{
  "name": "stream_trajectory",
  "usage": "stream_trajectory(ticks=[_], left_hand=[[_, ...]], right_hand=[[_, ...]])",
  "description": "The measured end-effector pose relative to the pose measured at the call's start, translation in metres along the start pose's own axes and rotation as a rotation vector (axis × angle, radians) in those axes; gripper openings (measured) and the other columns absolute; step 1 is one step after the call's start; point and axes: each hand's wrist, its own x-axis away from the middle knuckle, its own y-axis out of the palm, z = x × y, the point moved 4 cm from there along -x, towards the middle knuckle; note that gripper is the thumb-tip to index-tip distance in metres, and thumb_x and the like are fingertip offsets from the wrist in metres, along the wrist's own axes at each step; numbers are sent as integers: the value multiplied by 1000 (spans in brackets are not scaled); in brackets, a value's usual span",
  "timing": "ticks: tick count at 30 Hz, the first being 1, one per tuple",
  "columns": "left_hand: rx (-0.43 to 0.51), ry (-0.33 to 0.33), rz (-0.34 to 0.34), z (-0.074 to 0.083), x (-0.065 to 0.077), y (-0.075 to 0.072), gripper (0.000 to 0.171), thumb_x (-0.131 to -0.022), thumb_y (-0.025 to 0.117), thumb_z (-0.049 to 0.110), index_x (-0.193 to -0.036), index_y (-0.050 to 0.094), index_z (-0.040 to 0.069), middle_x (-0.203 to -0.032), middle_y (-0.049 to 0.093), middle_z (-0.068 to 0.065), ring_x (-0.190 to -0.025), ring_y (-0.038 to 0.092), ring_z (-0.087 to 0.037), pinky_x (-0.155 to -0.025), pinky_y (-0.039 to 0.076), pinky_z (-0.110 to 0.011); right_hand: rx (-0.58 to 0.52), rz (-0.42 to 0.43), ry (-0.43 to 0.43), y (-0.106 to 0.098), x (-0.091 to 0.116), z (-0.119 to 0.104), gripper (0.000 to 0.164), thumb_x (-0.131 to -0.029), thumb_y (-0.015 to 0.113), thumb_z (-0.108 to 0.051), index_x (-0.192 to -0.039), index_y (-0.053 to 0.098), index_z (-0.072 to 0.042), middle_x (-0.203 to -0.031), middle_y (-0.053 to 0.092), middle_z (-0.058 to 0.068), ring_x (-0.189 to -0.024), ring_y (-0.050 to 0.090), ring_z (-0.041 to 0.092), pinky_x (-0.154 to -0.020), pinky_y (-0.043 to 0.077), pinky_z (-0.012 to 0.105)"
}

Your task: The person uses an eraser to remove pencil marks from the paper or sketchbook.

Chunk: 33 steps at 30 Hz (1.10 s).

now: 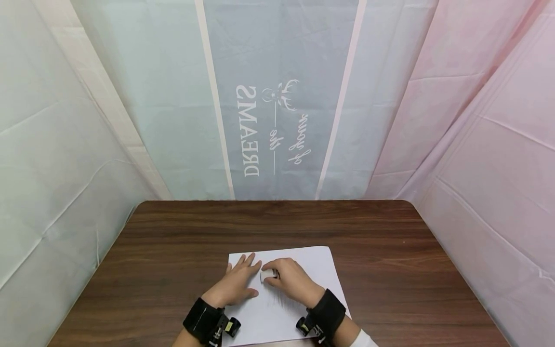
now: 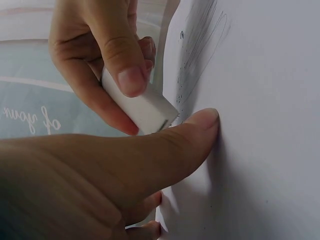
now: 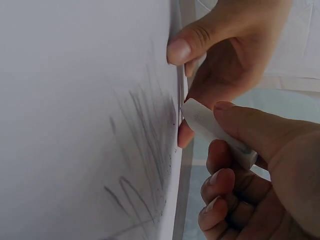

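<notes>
A white eraser point(image 1: 268, 275) is pinched between the thumb and fingers of my right hand point(image 1: 292, 280), one end against the paper in the right wrist view. My left hand point(image 1: 234, 284) rests on the left part of the white sheet of paper point(image 1: 303, 323), fingers spread and thumb point(image 2: 200, 122) pressing on it. Dark pencil scribbles point(image 3: 142, 135) run across the sheet below the right hand, and small dark crumbs lie near the eraser point(image 3: 205, 120).
The sheet lies on a dark wooden table point(image 1: 182, 241), near its front edge. Behind the table hangs a blue-grey curtain point(image 1: 277, 58) with white lettering, and pale fabric walls point(image 1: 65, 168) stand on both sides. Black straps with small cameras point(image 1: 329, 311) are on both wrists.
</notes>
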Motion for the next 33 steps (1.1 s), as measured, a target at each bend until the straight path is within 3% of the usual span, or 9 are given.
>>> stream_trajectory(ticks=[5, 12, 20, 33], left_hand=[[9, -5, -6, -1, 0, 1, 71, -84, 82, 18, -147, 52, 4, -164, 30, -23, -154, 21, -48, -113, 16, -79], [7, -9, -5, -2, -1, 3, 70, -85, 82, 18, -146, 53, 4, -164, 30, -23, -154, 21, -49, -113, 16, -80], [10, -5, -4, -1, 1, 2, 70, -85, 82, 18, -147, 52, 4, -164, 30, -24, -153, 20, -50, -113, 15, -80], [-2, 5, -5, -1, 1, 4, 70, -84, 81, 18, -146, 53, 3, -164, 30, -25, -153, 21, -50, -112, 16, -81]], right_hand=[[45, -2, 7, 5, 0, 1, 25, -91, 76, -22, -113, 77, -11, -113, 77, 1, -97, 69, 7, -81, 56, 27], [68, -9, 15, 10, 0, 1, 24, -91, 76, -23, -112, 77, -13, -111, 78, -1, -92, 67, 4, -80, 55, 26], [91, 3, 30, 11, 1, 1, 23, -91, 76, -22, -110, 78, -11, -96, 77, -3, -69, 54, -6, -65, 47, 17], [193, 25, 19, 12, 3, 0, 23, -91, 75, -23, -111, 78, -11, -105, 78, 1, -85, 71, 5, -75, 57, 24]])
